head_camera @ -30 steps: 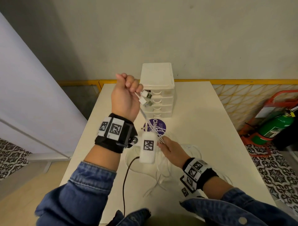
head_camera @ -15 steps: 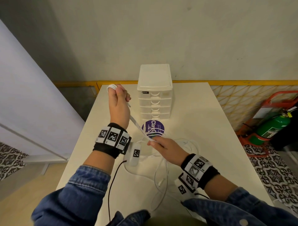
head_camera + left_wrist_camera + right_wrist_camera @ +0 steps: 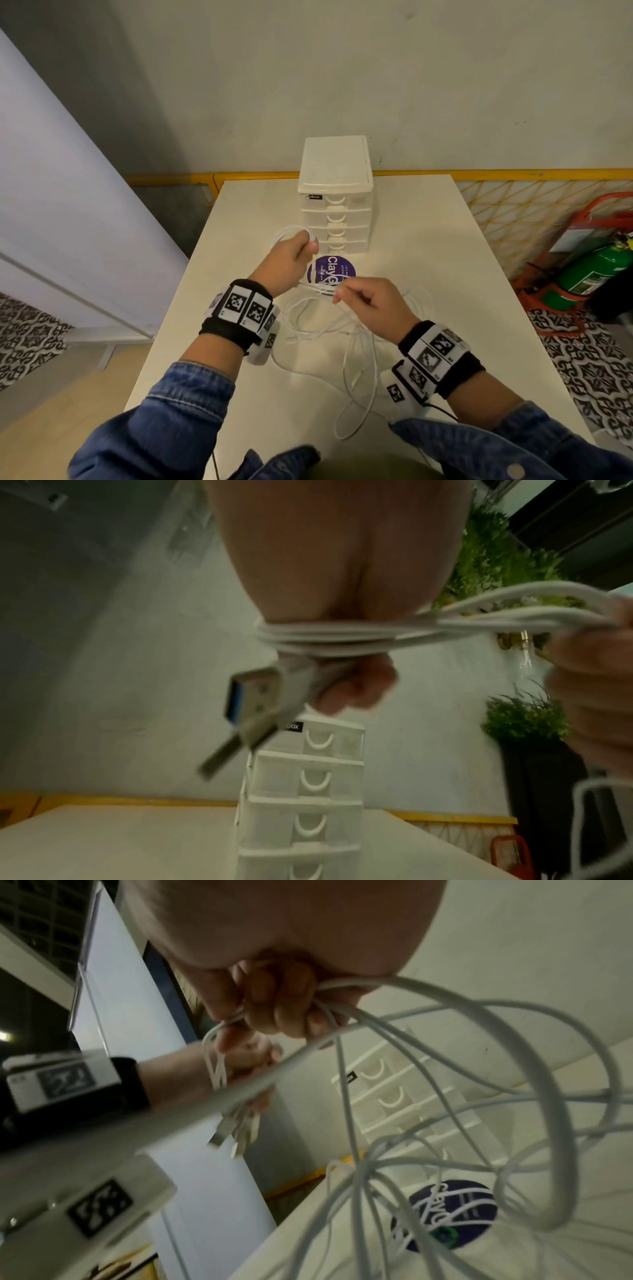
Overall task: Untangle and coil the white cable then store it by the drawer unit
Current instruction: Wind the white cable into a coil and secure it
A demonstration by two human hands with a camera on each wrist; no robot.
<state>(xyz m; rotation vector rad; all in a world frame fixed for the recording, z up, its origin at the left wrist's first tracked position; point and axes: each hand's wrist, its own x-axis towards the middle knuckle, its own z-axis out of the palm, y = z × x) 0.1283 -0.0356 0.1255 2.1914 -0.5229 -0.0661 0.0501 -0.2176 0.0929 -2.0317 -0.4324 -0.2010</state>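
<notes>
I am watching both hands working above the pale rectangular table (image 3: pixel 428 260). The left hand (image 3: pixel 286 262) is gripping several turns of the thin white cable (image 3: pixel 322 320) wound round its palm, fingers curled closed on the bundle; in the left wrist view the wraps are crossing the hand just above the curled fingers (image 3: pixel 356 688), and two metal USB plugs (image 3: pixel 253 699) are sticking out below them, blurred. A small loop is arching over the knuckles in the head view. The right hand (image 3: pixel 371 303) is pinching a bunch of strands just beside the left wrist, its fingertips (image 3: pixel 284 1010) closed around them, and the two hands are sitting close together, joined by short taut lengths of cable. The rest of the cable is lying in loose overlapping loops on the table beneath and in front of the right hand, trailing toward the near edge. The white plastic four-drawer unit (image 3: pixel 335 202) is standing at the far side of the table, close behind the left hand, and a round purple sticker (image 3: pixel 337 270) is lying flat before it, partly crossed by strands.
</notes>
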